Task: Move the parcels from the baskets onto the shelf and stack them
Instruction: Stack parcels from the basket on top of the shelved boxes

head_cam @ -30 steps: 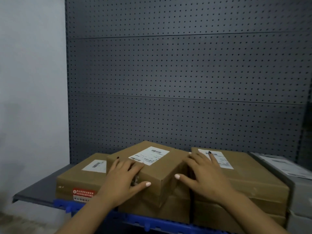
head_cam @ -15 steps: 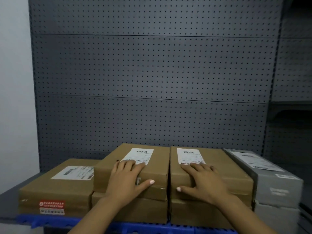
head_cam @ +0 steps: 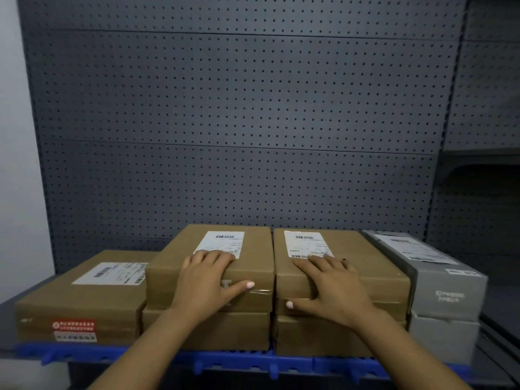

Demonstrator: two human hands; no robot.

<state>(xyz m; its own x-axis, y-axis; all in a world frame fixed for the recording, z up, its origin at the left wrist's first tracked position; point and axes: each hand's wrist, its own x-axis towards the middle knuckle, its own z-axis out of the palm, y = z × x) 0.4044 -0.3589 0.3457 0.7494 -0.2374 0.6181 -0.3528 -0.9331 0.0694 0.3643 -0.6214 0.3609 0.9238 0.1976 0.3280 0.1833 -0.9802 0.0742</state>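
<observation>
Two stacks of brown parcels stand side by side on the shelf point(head_cam: 292, 363). My left hand point(head_cam: 206, 285) lies flat on the top left-stack parcel point(head_cam: 253, 249), with its fingers on the white label and its thumb over the front face. My right hand point(head_cam: 334, 288) lies spread on the top right-stack parcel point(head_cam: 371, 260), its thumb at the front edge. Each top parcel sits squarely on a lower brown parcel point(head_cam: 242, 332). No basket is in view.
A single, wider brown parcel point(head_cam: 78, 302) sits to the left of the stacks. Two grey boxes point(head_cam: 447, 291) are stacked at the right. A dark pegboard wall point(head_cam: 239, 122) backs the shelf. A pale wall point(head_cam: 17, 164) stands at the left.
The top left-stack parcel, which lay turned at an angle, now sits straight and flush against the right stack. My view has shifted left and closer.
</observation>
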